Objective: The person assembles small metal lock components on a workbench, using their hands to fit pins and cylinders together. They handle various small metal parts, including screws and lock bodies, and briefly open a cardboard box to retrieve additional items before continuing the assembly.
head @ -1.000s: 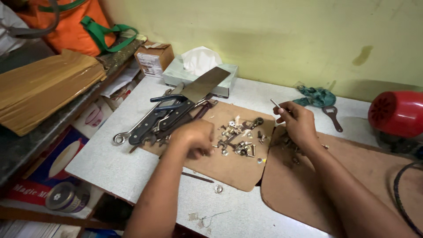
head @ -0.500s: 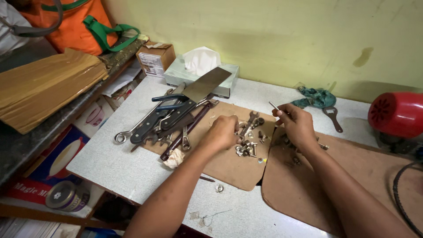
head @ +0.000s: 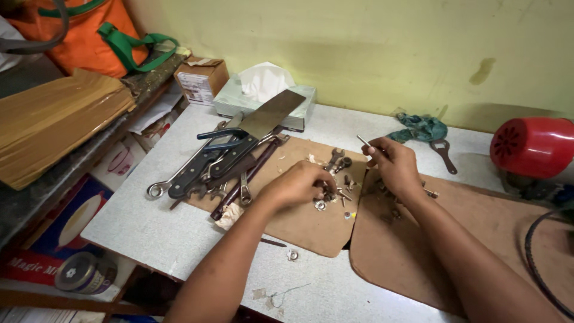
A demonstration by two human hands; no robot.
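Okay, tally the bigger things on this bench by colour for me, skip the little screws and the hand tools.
Brown: 2, the board under the left hand and the board under the right hand.
Red: 1, the round housing.
Teal: 1, the rag.
Pale green: 1, the tissue box.
Total: 5

The left hand [head: 297, 186] is covering part of the small hardware pile [head: 332, 192] at centre frame — pieces too small to identify.
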